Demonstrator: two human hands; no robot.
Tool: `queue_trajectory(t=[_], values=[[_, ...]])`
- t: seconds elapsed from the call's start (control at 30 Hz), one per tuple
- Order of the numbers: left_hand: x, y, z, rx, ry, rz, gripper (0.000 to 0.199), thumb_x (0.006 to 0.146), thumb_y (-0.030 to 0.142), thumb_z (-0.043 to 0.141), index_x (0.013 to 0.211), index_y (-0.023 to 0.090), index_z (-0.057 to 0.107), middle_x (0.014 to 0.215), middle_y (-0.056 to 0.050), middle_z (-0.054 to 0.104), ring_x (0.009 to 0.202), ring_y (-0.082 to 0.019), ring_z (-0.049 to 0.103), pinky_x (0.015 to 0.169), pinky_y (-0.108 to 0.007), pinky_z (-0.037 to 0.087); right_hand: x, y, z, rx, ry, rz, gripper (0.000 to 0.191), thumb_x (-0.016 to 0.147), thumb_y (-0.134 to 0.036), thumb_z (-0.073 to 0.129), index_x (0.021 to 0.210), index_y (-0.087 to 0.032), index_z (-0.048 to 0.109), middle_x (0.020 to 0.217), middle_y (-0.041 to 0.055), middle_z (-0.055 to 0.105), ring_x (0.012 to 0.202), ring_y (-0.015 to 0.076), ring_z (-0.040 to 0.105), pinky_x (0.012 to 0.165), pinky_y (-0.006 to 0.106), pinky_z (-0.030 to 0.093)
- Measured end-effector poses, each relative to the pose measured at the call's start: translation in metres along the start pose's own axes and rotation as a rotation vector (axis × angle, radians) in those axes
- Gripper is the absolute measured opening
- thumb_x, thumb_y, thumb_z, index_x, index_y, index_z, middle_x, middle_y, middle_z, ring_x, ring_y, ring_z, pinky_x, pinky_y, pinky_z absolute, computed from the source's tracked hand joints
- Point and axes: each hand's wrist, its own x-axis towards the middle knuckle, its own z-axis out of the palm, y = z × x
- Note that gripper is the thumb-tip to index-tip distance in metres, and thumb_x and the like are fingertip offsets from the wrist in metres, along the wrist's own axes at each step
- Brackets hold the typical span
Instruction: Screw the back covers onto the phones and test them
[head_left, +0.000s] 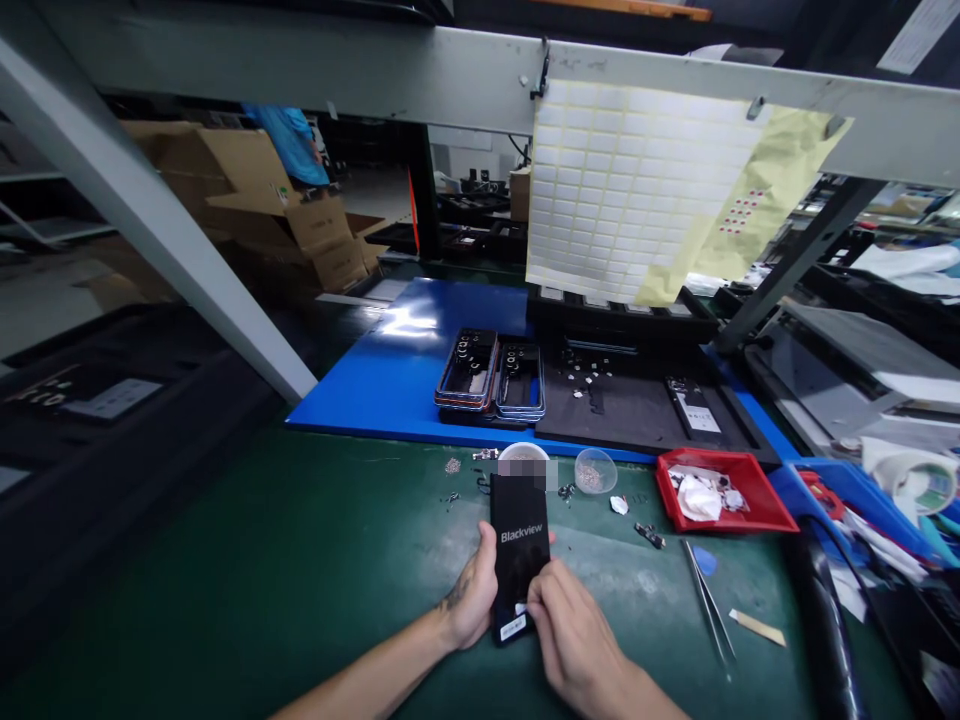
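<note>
In my left hand (474, 595) a black smartphone (519, 560) stands tilted, its face marked "Blackview" toward me. The fingers of that hand wrap round its left side. A white printed label (513, 627) sits at the phone's lower end. My right hand (570, 620) is closed in a pinch at the phone's lower right, on a small white sticker (520, 608) just above the label. Beyond the phone are a white bowl (524, 452), partly hidden, and a clear dish (596, 471) of tiny screws.
Stacked phone frames (469, 370) lie on a blue board (375, 400) beside a black foam tray (630, 425). At right are a red bin (727, 515), tweezers (706, 605) and a blue pick (704, 560). Label sheets (637, 180) hang from the shelf beam (337, 80) overhead.
</note>
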Motion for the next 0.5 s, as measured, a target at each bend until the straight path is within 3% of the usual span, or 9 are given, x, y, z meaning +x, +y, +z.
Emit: queue_trajectory(t=[0.13, 0.3, 0.5], values=[[0.0, 0.002, 0.001, 0.018, 0.021, 0.02, 0.081, 0.08, 0.076, 0.033, 0.115, 0.011, 0.065, 0.115, -0.015, 0.066, 0.117, -0.035, 0.052, 0.107, -0.045, 0.031, 0.001, -0.001, -0.007, 0.053, -0.021, 0.003, 0.016, 0.089, -0.007, 0.033, 0.086, -0.021, 0.04, 0.084, 0.0056, 0.048, 0.075, 0.0198, 0.049, 0.065, 0.032, 0.044], [0.0, 0.001, -0.002, 0.027, -0.005, 0.021, 0.084, 0.081, 0.076, 0.027, 0.118, 0.009, 0.062, 0.117, -0.016, 0.064, 0.118, -0.035, 0.051, 0.107, -0.047, 0.031, 0.005, -0.003, -0.018, 0.189, -0.007, 0.113, 0.013, 0.091, -0.011, 0.035, 0.085, -0.022, 0.04, 0.082, 0.003, 0.048, 0.071, 0.0173, 0.05, 0.064, 0.03, 0.044], [0.0, -0.001, -0.001, 0.033, -0.012, 0.021, 0.082, 0.081, 0.076, 0.032, 0.117, 0.01, 0.063, 0.118, -0.015, 0.064, 0.118, -0.035, 0.051, 0.109, -0.047, 0.028, 0.006, -0.002, -0.012, 0.05, 0.026, 0.119, 0.009, 0.088, -0.013, 0.043, 0.086, -0.021, 0.045, 0.082, 0.0033, 0.051, 0.07, 0.0181, 0.053, 0.062, 0.03, 0.042]])
